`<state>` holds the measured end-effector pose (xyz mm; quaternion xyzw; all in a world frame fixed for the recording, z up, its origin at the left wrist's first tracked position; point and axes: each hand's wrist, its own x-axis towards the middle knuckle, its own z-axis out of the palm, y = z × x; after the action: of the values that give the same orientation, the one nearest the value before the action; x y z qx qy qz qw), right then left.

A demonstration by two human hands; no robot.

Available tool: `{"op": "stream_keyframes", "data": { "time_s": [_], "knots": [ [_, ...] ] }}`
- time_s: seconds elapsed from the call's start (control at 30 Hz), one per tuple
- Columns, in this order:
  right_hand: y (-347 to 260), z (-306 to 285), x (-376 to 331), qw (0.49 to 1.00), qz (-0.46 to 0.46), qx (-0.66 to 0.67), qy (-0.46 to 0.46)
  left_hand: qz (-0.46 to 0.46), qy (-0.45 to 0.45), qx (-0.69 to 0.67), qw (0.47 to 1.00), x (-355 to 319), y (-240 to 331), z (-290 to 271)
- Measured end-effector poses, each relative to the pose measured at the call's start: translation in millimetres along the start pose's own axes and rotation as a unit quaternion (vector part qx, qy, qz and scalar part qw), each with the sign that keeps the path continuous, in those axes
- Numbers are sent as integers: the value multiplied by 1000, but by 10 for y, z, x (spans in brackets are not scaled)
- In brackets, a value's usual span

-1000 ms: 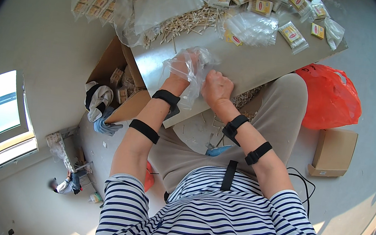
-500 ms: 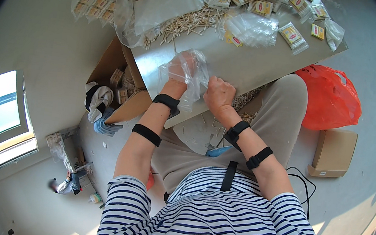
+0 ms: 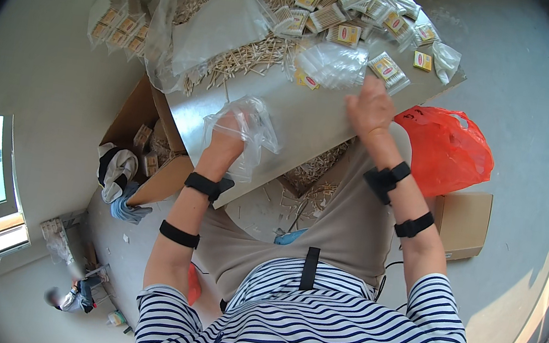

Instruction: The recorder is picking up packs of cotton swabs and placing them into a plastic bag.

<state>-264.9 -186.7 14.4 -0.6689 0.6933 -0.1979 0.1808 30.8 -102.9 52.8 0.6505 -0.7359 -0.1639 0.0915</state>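
Observation:
At the near left part of the metal tabletop (image 3: 296, 115), my left hand (image 3: 233, 124) is closed on a crumpled clear plastic bag (image 3: 263, 125). The plastic drapes over the hand and partly veils its fingers. Farther right, my right hand (image 3: 370, 108) is above the table's near edge, its fingertips by a packet of cotton swabs (image 3: 388, 70). Motion smears those fingers, so their grip is unclear. Between the hands, toward the back, lie flat clear bags (image 3: 334, 63). Loose cotton swabs (image 3: 251, 57) form a heap at the far left, partly under a white plastic sheet (image 3: 220, 29).
Several filled swab packets (image 3: 344, 34) pile up at the back. A small yellow card (image 3: 423, 61) lies near the right corner. A red plastic bag (image 3: 450, 153) and a cardboard box (image 3: 465, 224) stand right. An open carton (image 3: 132, 118) is left; a person (image 3: 74, 298) is far off.
My right hand has left its place beside my left hand and moved right and away, toward the swab packet. My left hand stays with the clear bag. The whole view has shifted.

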Motion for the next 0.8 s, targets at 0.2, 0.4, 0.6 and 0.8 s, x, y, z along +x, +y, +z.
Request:
{"op": "stream_keyframes", "data": {
  "time_s": [0.2, 0.4, 0.6, 0.8],
  "knots": [
    [487, -372, 634, 989, 35, -143, 18, 36, -66, -31, 997, -155, 324, -542],
    [553, -232, 654, 993, 20, -119, -11, 31, -59, -48, 997, -338, 454, -701],
    [553, -262, 543, 993, -37, -110, 12, 39, -6, -54, 998, -580, 737, -897],
    [-29, -836, -111, 965, -194, 179, -15, -76, -56, -283, 955, -801, 1290, -1292]
  ]
}}
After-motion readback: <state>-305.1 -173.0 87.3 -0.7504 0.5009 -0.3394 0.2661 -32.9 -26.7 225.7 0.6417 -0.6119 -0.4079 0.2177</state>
